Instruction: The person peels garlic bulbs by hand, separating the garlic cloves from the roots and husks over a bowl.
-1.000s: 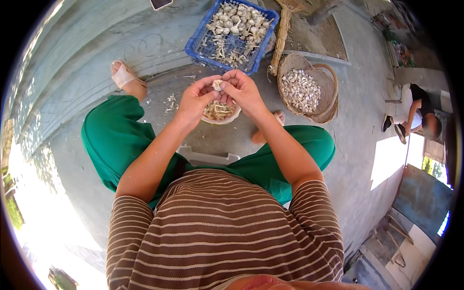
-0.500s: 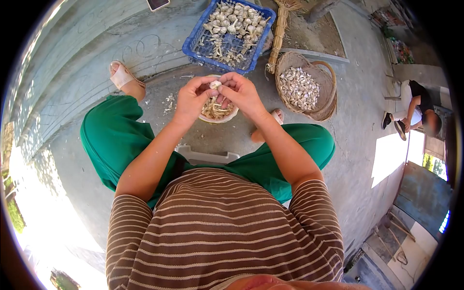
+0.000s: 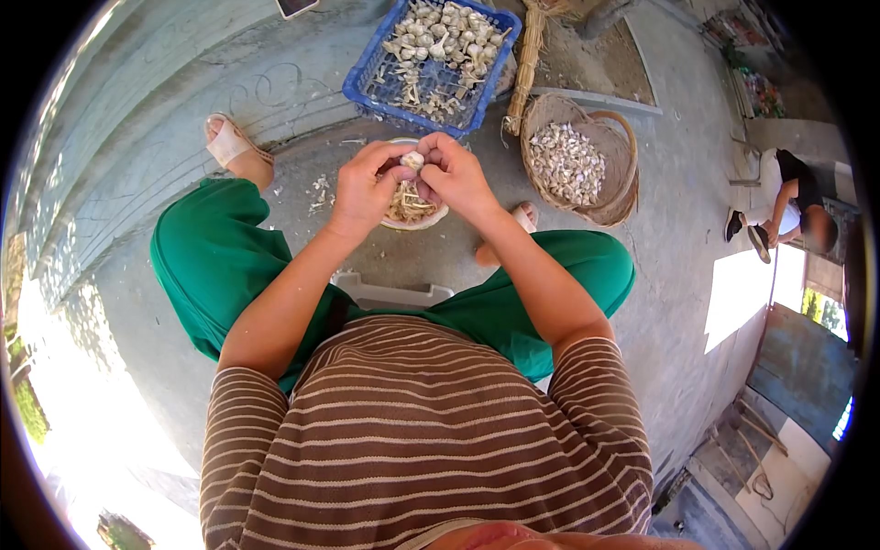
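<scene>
A whitish garlic bulb (image 3: 412, 160) is pinched between my two hands, above a round bowl (image 3: 444, 218) that holds dry stalks and skins. My left hand (image 3: 365, 188) grips the bulb from the left with thumb and fingers. From the right, my right hand (image 3: 456, 176) has its thumb and fingertips closed on the same bulb. Beyond my hands stands a blue plastic crate (image 3: 359, 84) with whole garlic bulbs and trimmed stalks. Right of them, a wicker basket (image 3: 625, 151) with a handle holds many loose garlic cloves.
Garlic scraps (image 3: 321, 194) litter the concrete floor on the left. A straw broom (image 3: 524, 78) lies between crate and basket. Steps (image 3: 211, 55) rise at the upper left, with a phone-like object (image 3: 297, 7) on them. Another person (image 3: 790, 197) sits bent over at far right.
The garlic bulb has turned a little and moved slightly up between my fingers. Both hands keep hold of it. The surroundings look the same.
</scene>
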A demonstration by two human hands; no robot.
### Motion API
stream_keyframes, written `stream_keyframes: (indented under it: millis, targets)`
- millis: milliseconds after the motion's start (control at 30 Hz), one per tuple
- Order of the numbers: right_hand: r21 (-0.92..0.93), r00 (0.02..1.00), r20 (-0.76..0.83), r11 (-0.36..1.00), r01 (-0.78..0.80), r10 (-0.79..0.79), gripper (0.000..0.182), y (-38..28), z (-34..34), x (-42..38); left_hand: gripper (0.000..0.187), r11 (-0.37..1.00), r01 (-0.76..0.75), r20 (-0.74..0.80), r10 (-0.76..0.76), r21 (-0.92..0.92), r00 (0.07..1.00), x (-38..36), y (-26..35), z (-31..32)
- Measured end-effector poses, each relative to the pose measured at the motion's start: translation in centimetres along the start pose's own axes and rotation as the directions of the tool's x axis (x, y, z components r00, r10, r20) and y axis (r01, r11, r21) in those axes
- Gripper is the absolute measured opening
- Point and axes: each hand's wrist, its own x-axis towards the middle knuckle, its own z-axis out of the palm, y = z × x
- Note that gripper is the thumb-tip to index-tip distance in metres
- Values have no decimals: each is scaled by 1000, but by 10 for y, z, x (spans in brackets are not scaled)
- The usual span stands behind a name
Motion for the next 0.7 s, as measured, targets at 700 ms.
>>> stream_keyframes:
  millis: [700]
  targets:
    - [-601,844,42,661,448,-534,29,-6,6,-6,25,978,191,125,-179,-88,976,-3,-11,-3]
